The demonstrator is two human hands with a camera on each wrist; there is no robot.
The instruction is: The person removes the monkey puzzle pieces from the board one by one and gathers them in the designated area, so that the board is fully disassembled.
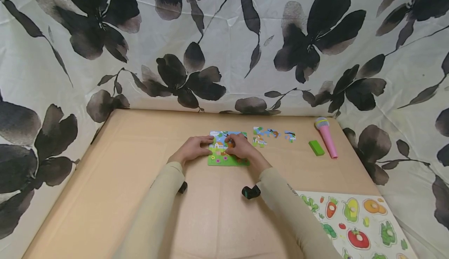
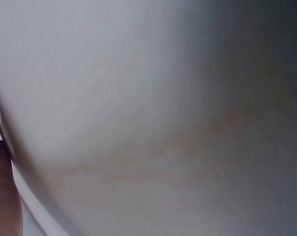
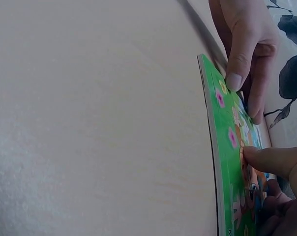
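In the head view we find the jigsaw puzzle [image 1: 224,161] lying flat on the table [image 1: 105,196], near its far edge, between both hands. The left hand [image 1: 191,149] is open at the puzzle's left side, thumb and fingers extended to its border. The right hand [image 1: 242,148] is bent over the picture with its fingertips down; we cannot tell whether it pinches a piece.

The right wrist view adds the side profile: the puzzle has a pale, thick edge, and the right thumb [image 3: 266,158] touches a brown figure in the picture. The other right fingers are partly hidden beyond the thumb. The same view shows the left thumb beside a yellow flower on the green border. The left wrist view gives only a blurred pale surface and a sliver of hand at its left edge.

Only the head view displays the loose puzzle pieces [image 1: 259,140] right of the puzzle, the pink toy microphone [image 1: 327,138] with a green block [image 1: 317,148] just beside it, and the vegetable-printed sheet [image 1: 377,228] at the near right.

Writing: we note a dark mark, cut off by the frame, on the green border in the right wrist view, and dark marks on the right sleeve [image 1: 280,189], too small to read.
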